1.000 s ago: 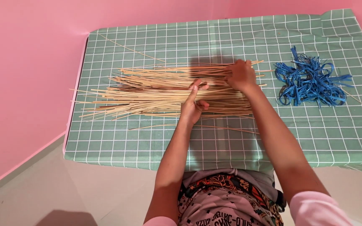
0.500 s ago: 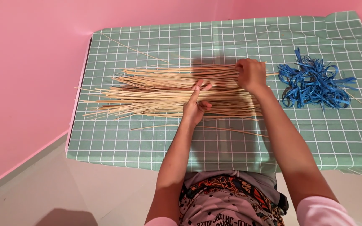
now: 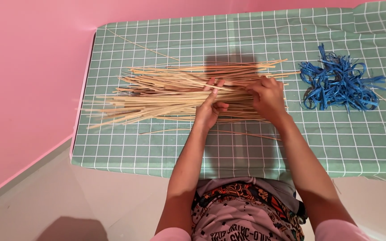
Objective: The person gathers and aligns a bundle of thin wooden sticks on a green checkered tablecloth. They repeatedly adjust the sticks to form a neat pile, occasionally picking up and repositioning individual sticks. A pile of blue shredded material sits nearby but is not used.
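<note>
Her right hand (image 3: 269, 99) covers the right ends of the straw sticks (image 3: 175, 91); at four o'clock, the green tablecloth (image 3: 157, 147) runs off-frame.

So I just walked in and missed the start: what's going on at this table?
A person is working both hands in a pile of thin pale sticks spread across a green checked cloth. The left hand has its fingers among the sticks mid-pile; the right hand rests on their right ends. A tangle of blue strips lies untouched to the right.

Home craft corner: pink walls (image 3: 27, 67), green checked tablecloth (image 3: 246, 27), pale sticks (image 3: 166, 93), blue strips (image 3: 338, 82).
</note>
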